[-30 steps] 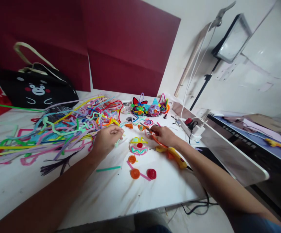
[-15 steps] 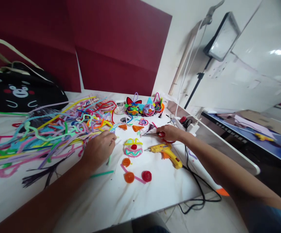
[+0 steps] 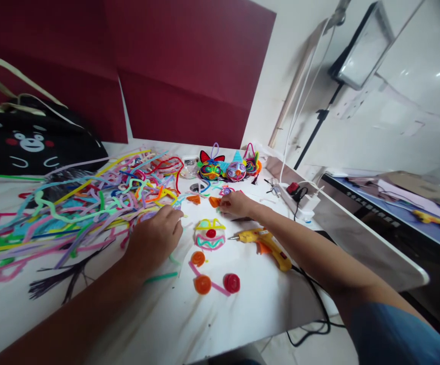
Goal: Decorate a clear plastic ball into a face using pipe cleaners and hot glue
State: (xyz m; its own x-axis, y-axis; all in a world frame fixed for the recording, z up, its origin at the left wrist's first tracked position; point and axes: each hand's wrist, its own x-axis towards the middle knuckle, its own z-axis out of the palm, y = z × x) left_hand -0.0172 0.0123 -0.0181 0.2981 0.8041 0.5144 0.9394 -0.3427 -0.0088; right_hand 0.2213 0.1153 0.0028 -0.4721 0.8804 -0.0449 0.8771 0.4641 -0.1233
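My right hand [image 3: 237, 204] is at the back of the white work area, its fingertips closed on the edge of a small orange pipe-cleaner triangle [image 3: 214, 202]. A matching orange triangle [image 3: 194, 199] lies to its left. Beneath my right wrist, the scissors are mostly hidden. My left hand [image 3: 159, 230] rests by the pipe-cleaner pile with fingers curled; what they hold, if anything, is hidden. Between the hands lies a clown-like face [image 3: 210, 241] of pink, yellow and teal pipe cleaners with a red nose. A yellow glue gun [image 3: 267, 243] lies under my right forearm.
A tangled pile of pipe cleaners [image 3: 90, 203] covers the left side. Orange coils [image 3: 202, 284], a red coil [image 3: 231, 283] and a pink strip lie in front. Finished colourful ornaments [image 3: 236, 171] stand behind. A power strip [image 3: 305, 203] and black cable [image 3: 320, 309] are at right.
My right hand has left the red-handled scissors and moved left to the orange triangle. My left hand has stayed nearly in place; a thin dark item at its fingertips no longer shows.
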